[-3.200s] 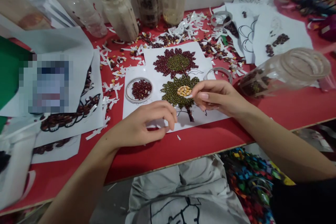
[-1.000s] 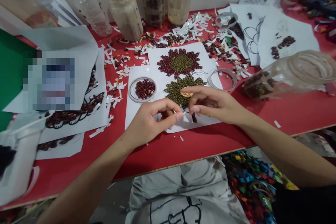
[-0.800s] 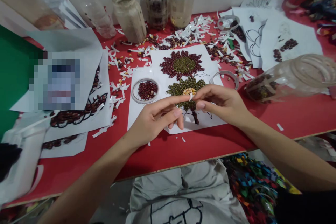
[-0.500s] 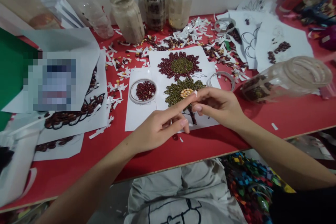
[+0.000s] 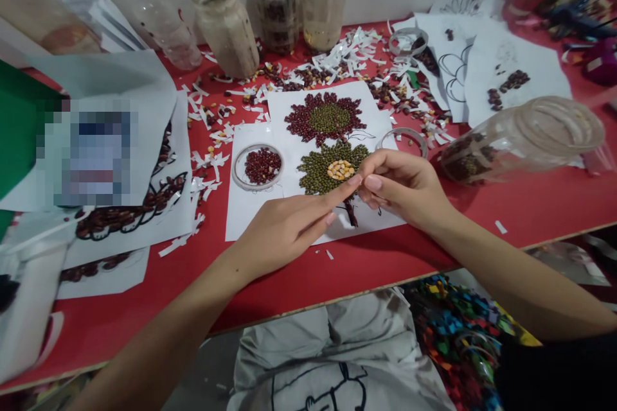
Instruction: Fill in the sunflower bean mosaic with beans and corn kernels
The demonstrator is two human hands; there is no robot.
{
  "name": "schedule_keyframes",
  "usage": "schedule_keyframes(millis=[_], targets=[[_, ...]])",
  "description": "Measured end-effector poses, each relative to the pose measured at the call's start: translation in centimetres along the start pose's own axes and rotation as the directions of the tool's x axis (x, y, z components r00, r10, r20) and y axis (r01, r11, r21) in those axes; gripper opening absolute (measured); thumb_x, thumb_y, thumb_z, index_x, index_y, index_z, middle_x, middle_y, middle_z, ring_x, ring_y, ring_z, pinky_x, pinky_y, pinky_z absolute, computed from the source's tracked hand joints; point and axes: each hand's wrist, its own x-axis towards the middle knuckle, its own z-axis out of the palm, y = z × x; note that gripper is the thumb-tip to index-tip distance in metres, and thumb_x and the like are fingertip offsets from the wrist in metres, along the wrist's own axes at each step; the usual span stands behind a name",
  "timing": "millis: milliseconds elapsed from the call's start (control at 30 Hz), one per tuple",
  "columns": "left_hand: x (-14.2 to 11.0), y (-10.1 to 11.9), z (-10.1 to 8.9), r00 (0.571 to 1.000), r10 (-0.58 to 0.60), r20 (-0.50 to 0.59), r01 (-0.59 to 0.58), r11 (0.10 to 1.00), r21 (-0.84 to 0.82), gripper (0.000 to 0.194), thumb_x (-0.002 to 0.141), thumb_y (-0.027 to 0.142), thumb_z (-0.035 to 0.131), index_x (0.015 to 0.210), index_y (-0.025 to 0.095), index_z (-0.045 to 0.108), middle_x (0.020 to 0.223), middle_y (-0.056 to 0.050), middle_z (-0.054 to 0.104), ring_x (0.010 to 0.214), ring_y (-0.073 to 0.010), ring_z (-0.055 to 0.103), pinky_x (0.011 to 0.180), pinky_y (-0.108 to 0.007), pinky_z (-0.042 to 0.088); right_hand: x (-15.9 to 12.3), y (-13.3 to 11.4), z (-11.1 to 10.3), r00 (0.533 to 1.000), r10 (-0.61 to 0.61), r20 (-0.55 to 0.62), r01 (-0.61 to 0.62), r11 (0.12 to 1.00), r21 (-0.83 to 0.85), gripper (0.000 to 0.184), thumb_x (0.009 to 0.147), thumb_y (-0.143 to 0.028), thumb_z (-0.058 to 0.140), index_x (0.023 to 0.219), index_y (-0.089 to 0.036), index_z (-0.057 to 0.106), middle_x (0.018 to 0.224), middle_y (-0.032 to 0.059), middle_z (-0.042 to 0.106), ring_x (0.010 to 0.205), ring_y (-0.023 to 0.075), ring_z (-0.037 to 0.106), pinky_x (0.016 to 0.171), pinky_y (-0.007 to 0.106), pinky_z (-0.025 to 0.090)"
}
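Note:
My left hand [image 5: 284, 225] reaches over the lower edge of the paper, its index finger stretched out and its palm holding nothing visible. The tip of that finger meets my right hand [image 5: 405, 189], whose thumb and fingers are closed in a pinch; anything between them is too small to make out. Under the hands lies a white sheet [image 5: 250, 218] bearing a flower of dark red beans [image 5: 301, 119] with a green centre. Below it is a flower of green mung beans [image 5: 313, 173] with yellow corn kernels [image 5: 340, 170] in its middle. A round lid [image 5: 234, 173] holds red beans [image 5: 263, 166] to the left.
Several glass jars [image 5: 224, 32] stand along the wall among paper shreds [image 5: 357, 48] and loose beans. A tilted jar [image 5: 525, 138] lies at right beside a clear ring-shaped lid [image 5: 385, 138]. Bean-covered sheets [image 5: 178, 218] lie at left. The red table's front edge [image 5: 376, 286] is near my lap.
My right thumb and fingers have closed together at the left index fingertip, where a small white bit showed before. The left hand's other fingers have straightened. The view has shifted slightly.

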Motion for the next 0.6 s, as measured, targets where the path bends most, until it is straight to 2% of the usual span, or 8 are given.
schedule_keyframes(millis=[100, 200, 267, 333, 467, 600], targets=[[-0.1, 0.1, 0.0, 1.0, -0.017, 0.007, 0.018, 0.997, -0.075, 0.052, 0.104, 0.03, 0.04, 0.155, 0.033, 0.033, 0.083, 0.003, 0.067, 0.068, -0.0129, 0.057, 0.066, -0.02, 0.043, -0.2, -0.2, 0.3, 0.999, -0.04, -0.03, 0.037, 0.997, -0.072, 0.02, 0.086, -0.037, 0.075, 0.087, -0.02, 0.064, 0.066, -0.0042, 0.059, 0.051, 0.0067, 0.049, 0.047, 0.019, 0.041], [-0.2, 0.2, 0.1, 0.995, -0.032, 0.089, 0.052, 0.97, -0.238, 0.06, 0.103, 0.027, 0.043, 0.159, 0.029, 0.022, 0.087, 0.003, 0.07, 0.064, -0.0111, 0.056, 0.066, -0.019, 0.044, -0.3, -0.5, 0.5, 0.984, -0.154, -0.091, 0.129, 0.963, -0.238, 0.018, 0.083, -0.033, 0.078, 0.085, -0.022, 0.064, 0.069, -0.0028, 0.059, 0.058, 0.0088, 0.051, 0.049, 0.021, 0.042], [-0.2, 0.3, 0.2, 0.991, -0.019, 0.13, 0.053, 0.963, -0.263, 0.062, 0.102, 0.025, 0.044, 0.159, 0.03, 0.02, 0.09, 0.003, 0.07, 0.065, -0.011, 0.057, 0.068, -0.02, 0.045, -0.4, -0.6, 0.6, 0.977, -0.192, -0.098, 0.158, 0.948, -0.276, 0.014, 0.083, -0.03, 0.077, 0.084, -0.022, 0.065, 0.07, -0.0024, 0.059, 0.059, 0.0089, 0.051, 0.05, 0.021, 0.042], [-0.2, 0.3, 0.2, 0.993, -0.003, 0.118, 0.028, 0.977, -0.21, 0.059, 0.101, 0.024, 0.043, 0.157, 0.032, 0.026, 0.091, 0.003, 0.07, 0.07, -0.0126, 0.06, 0.07, -0.021, 0.045, -0.3, -0.8, 0.7, 0.986, -0.157, -0.064, 0.14, 0.966, -0.215, 0.009, 0.085, -0.027, 0.075, 0.086, -0.022, 0.067, 0.072, -0.0021, 0.061, 0.058, 0.0079, 0.052, 0.05, 0.02, 0.044], [-0.1, 0.1, 0.1, 0.997, 0.072, 0.033, -0.073, 0.997, 0.026, 0.051, 0.102, 0.021, 0.043, 0.152, 0.029, 0.038, 0.089, 0.0, 0.069, 0.076, -0.0183, 0.065, 0.067, -0.024, 0.044, -0.2, -1.1, 0.6, 0.998, -0.061, 0.024, 0.063, 0.996, -0.067, 0.001, 0.088, -0.022, 0.071, 0.089, -0.022, 0.071, 0.073, -0.0018, 0.064, 0.058, 0.0071, 0.055, 0.051, 0.019, 0.048], [0.1, -0.3, 0.0, 0.985, 0.169, -0.028, -0.156, 0.954, 0.257, 0.044, 0.101, 0.016, 0.043, 0.144, 0.023, 0.048, 0.079, -0.002, 0.066, 0.067, -0.0229, 0.061, 0.061, -0.029, 0.041, -0.1, -1.1, 0.5, 1.0, -0.012, -0.001, 0.012, 1.0, 0.001, 0.004, 0.087, -0.018, 0.072, 0.085, -0.022, 0.071, 0.066, -0.0031, 0.064, 0.055, 0.0059, 0.056, 0.051, 0.016, 0.049]])
